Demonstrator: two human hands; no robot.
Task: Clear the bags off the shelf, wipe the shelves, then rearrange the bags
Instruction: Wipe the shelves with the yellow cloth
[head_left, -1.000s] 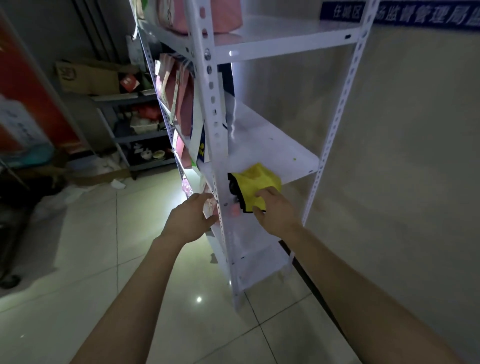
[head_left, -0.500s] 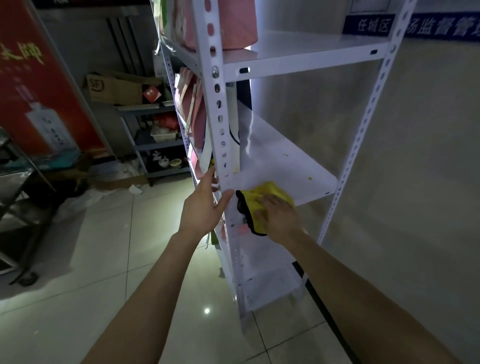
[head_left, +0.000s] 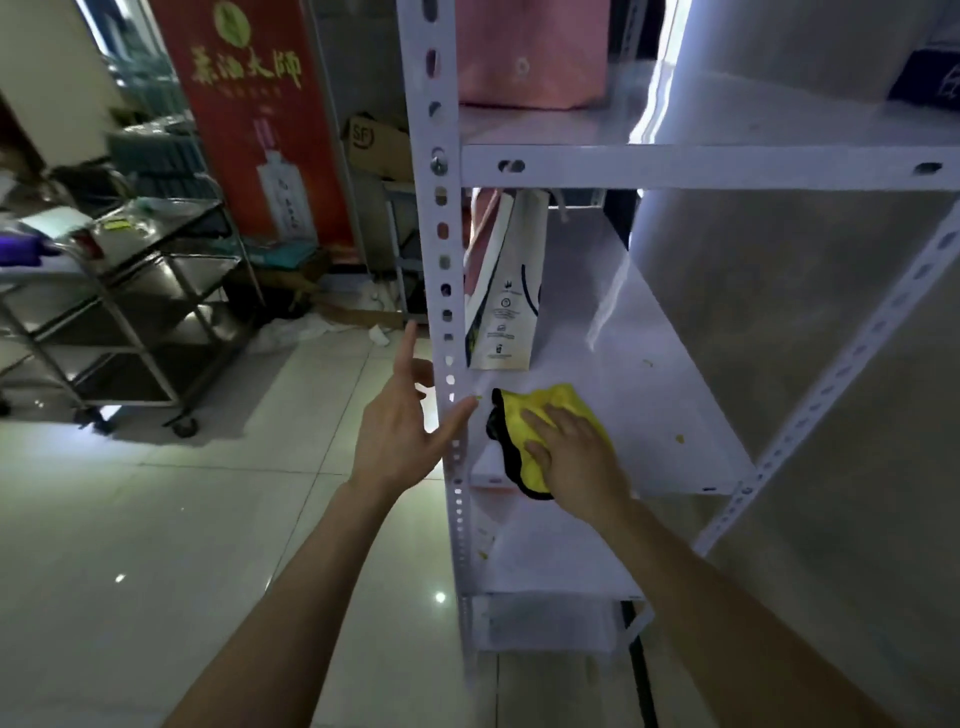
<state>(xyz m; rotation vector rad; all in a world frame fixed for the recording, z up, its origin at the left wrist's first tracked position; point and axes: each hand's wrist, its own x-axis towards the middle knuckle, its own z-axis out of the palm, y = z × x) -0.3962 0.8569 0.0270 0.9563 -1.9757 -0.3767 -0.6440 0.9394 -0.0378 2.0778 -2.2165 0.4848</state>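
A white metal shelf unit (head_left: 675, 166) stands against the wall. On its middle shelf (head_left: 649, 415) lies a yellow cloth with a black edge (head_left: 535, 421). My right hand (head_left: 576, 457) presses flat on the cloth near the shelf's front left corner. My left hand (head_left: 405, 421) is spread open beside the front upright post (head_left: 441, 291), its thumb touching the post. A white paper bag (head_left: 504, 291) stands upright at the left of the middle shelf, with a pink bag behind it. Another pink bag (head_left: 530, 52) sits on the shelf above.
A steel trolley (head_left: 140, 312) stands on the tiled floor at left. A red banner (head_left: 260, 119) and a cardboard box (head_left: 374, 140) are behind it. Small yellow crumbs (head_left: 679, 439) lie on the middle shelf. The grey wall (head_left: 831, 312) is at right.
My view has moved closer and higher on the shelf. My left hand rose from the lower bags to the upright post. My right hand slid the cloth inward onto the middle shelf.
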